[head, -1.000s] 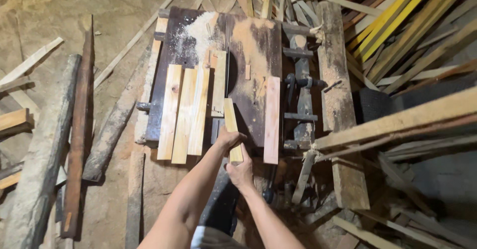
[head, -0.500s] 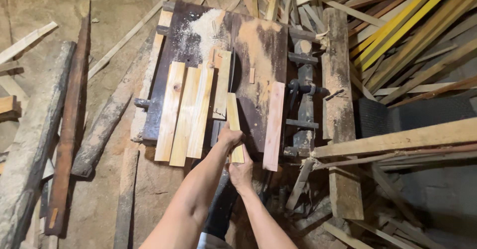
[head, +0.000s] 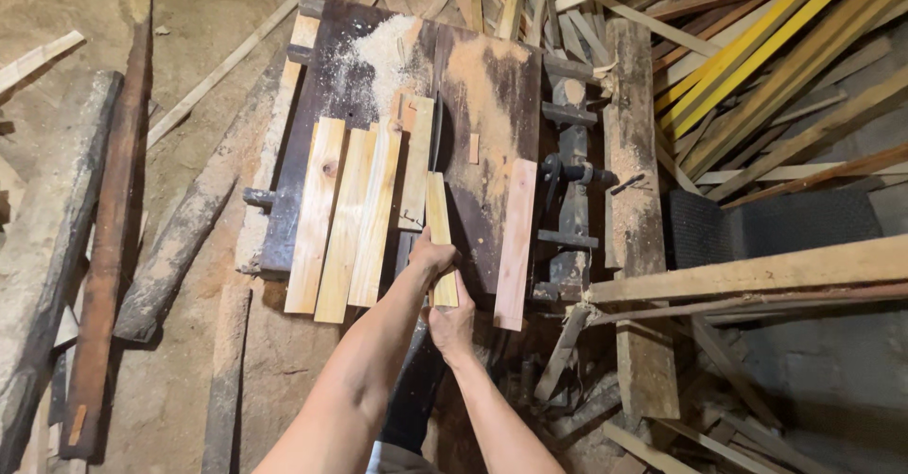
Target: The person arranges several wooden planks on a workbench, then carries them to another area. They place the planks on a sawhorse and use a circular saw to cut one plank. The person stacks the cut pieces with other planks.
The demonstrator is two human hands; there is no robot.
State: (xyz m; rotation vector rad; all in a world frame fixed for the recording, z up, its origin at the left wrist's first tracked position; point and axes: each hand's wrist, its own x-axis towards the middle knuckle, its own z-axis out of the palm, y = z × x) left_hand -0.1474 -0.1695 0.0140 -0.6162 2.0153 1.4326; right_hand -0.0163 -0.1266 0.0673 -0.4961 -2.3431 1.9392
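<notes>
A narrow pale wood strip (head: 438, 219) lies lengthwise on the dark saw table (head: 492, 105), its far end at the upright saw blade (head: 437, 133). My left hand (head: 431, 253) presses on the strip's left side near its near end. My right hand (head: 452, 321) grips the strip's near end from below the table edge. Three longer pale boards (head: 345, 214) lie side by side to the left of the strip, and one reddish board (head: 516, 242) lies to its right.
Sawdust (head: 383, 53) covers the table's far part. A metal mechanism (head: 572, 181) sits right of the table. Long slats, some yellow (head: 757, 48), pile at the right. Rough logs (head: 180, 247) and planks lie on the dirt floor at left.
The view has shifted slightly. Both hands stay on the narrow strip, which sits about where it was against the blade.
</notes>
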